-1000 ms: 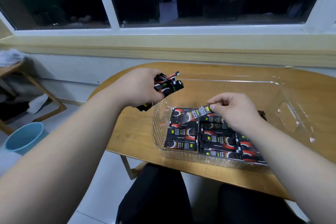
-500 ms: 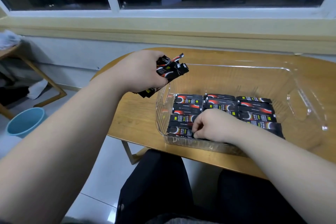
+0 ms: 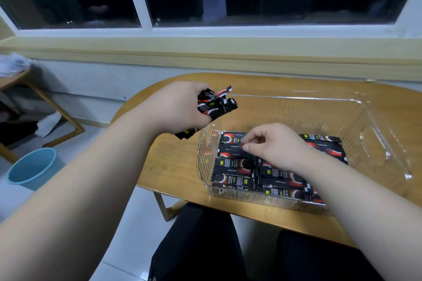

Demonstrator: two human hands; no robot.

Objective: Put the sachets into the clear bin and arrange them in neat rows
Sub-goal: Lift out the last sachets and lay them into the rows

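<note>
A clear plastic bin (image 3: 324, 98) stands on the wooden table (image 3: 173, 166). Black and red sachets (image 3: 233, 181) lie flat on its floor in side-by-side rows, filling the near and left part. My left hand (image 3: 178, 107) hovers just outside the bin's left wall and grips a loose bundle of sachets (image 3: 215, 107). My right hand (image 3: 277, 147) is down inside the bin over the rows. Its thumb and curled fingertips pinch the right end of one sachet (image 3: 230, 149) in the left row, near the back.
The bin's right portion holds no sachets. A blue bucket (image 3: 32, 166) stands on the floor at the left, beside a wooden side table (image 3: 13, 78). A window sill (image 3: 228, 52) runs behind the table. My dark-trousered legs (image 3: 198, 242) are under the near edge.
My right hand set its sachet down at the bin's front, then moved back to a sachet in the left row. My left hand stayed put with the bundle.
</note>
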